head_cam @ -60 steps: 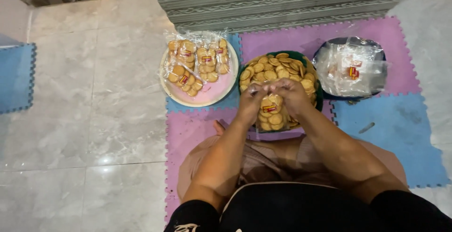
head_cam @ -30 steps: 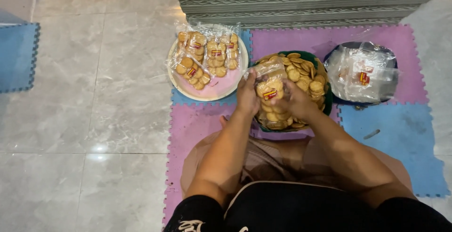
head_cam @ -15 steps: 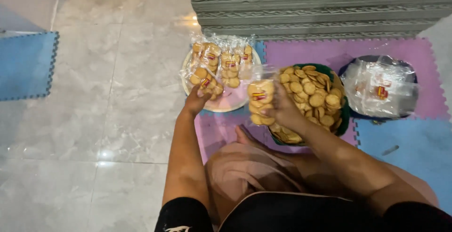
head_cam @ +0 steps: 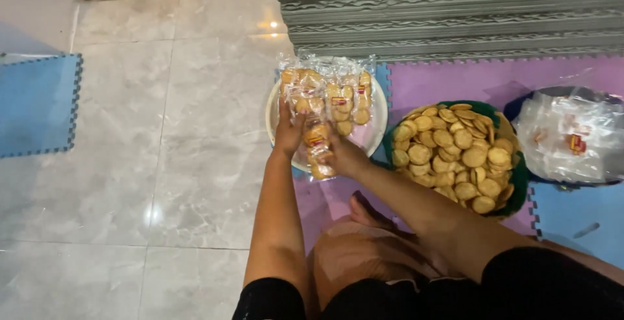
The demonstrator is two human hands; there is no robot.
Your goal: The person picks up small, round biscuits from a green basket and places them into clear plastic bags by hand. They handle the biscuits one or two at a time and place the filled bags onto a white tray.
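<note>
Both hands hold a clear packet of round biscuits (head_cam: pixel 317 144) over the near edge of a white plate (head_cam: pixel 374 131). My left hand (head_cam: pixel 289 128) presses the packet's left side. On its right side, lower down, my right hand (head_cam: pixel 344 154) grips it. Several more filled packets (head_cam: pixel 338 89) lie stacked on the plate behind it. Right of the plate, a green basket (head_cam: pixel 520 177) is piled with loose round biscuits (head_cam: pixel 455 151).
A dark bowl with empty clear bags (head_cam: pixel 572 138) sits at the far right. Purple and blue foam mats (head_cam: pixel 442 79) lie under the dishes, another blue mat (head_cam: pixel 36 102) is at the left. My bare knee (head_cam: pixel 364 255) is below the hands. Grey steps (head_cam: pixel 448 8) rise behind.
My hands lifted a filled packet off the basket and carried it left to the plate. The camera view swung left with them.
</note>
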